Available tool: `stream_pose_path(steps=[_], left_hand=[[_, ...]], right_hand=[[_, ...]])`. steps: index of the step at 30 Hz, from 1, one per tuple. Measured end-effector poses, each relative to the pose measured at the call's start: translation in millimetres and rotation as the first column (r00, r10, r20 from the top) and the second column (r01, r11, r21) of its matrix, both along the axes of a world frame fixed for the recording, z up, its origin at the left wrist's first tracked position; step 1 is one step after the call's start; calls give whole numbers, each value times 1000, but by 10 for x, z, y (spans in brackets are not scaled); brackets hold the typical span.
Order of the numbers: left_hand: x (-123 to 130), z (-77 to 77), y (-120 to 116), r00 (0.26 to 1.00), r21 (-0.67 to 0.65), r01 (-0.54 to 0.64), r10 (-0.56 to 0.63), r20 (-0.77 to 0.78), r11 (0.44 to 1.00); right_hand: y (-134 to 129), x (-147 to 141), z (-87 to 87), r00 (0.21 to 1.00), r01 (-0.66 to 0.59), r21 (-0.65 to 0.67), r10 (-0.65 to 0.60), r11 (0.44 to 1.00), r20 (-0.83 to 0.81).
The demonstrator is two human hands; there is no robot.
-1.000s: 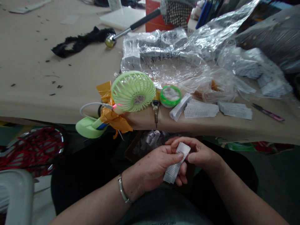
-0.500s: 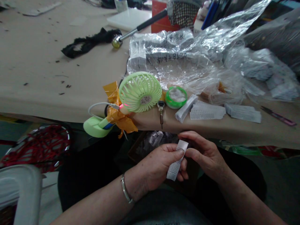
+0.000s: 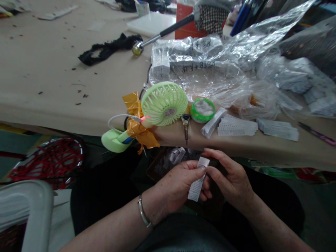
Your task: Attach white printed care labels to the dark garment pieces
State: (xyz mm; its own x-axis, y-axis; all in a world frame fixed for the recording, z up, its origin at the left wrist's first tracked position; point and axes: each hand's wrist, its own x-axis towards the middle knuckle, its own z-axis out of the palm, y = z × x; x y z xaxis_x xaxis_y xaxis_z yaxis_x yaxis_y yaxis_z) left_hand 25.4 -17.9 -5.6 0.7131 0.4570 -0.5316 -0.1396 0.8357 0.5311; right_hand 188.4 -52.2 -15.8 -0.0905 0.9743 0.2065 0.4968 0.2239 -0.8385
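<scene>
My left hand point(image 3: 185, 178) is closed on a narrow white printed label point(image 3: 196, 187), its thumb pressed on the label's face. The label slants over my lap, just below the table edge. My right hand point(image 3: 232, 176) is beside it with index finger and thumb apart. The thumb tip is at the label's right edge; whether it touches cannot be made out. On the table edge beyond my hands lie a folded bundle of labels point(image 3: 213, 122), a fanned stack of labels point(image 3: 236, 126) and another stack of labels point(image 3: 278, 129).
A soldering iron point(image 3: 186, 129) points over the table edge beside a green fan point(image 3: 164, 103) fixed with orange tape point(image 3: 143, 131). A green-rimmed tub point(image 3: 202, 111) stands close by. Clear plastic bags point(image 3: 210, 77) lie behind, tweezers point(image 3: 317, 133) at the right. Below is a box of paper scraps point(image 3: 173, 155).
The whole scene has shifted slightly rightward in the view. My left hand still holds the label, and my right hand stays beside it with almost the same finger pose.
</scene>
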Motion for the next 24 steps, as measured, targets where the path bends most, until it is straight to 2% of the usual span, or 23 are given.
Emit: stream_pose_path(steps=[3, 6, 10, 13, 15, 18, 21, 24], left_hand=[[-36, -24, -2, 1000, 31, -18, 18, 19, 999], [-68, -25, -5, 999, 47, -33, 33, 4, 998], [-99, 13, -9, 997, 88, -54, 58, -44, 995], [-134, 46, 5, 989, 212, -59, 86, -123, 976], [-170, 58, 26, 973, 371, -72, 147, -177, 926], [-228, 56, 63, 923, 601, -78, 286, -258, 795], [-269, 45, 99, 860, 724, -85, 417, -294, 685], [-288, 44, 134, 812, 790, -91, 504, -294, 606]], right_hand=[[42, -38, -27, 964, 44, -218, -99, 975, -247], [111, -81, -60, 887, -22, -381, -158, 924, -435], [187, -159, -63, 848, -72, -419, -165, 905, -503], [224, -239, -6, 846, -77, -398, -152, 914, -511], [249, -294, 46, 854, -68, -386, -146, 920, -499], [294, -358, 107, 890, -35, -366, -138, 930, -435], [342, -396, 136, 933, 10, -343, -132, 939, -334], [381, -417, 156, 961, 31, -312, -114, 950, -252]])
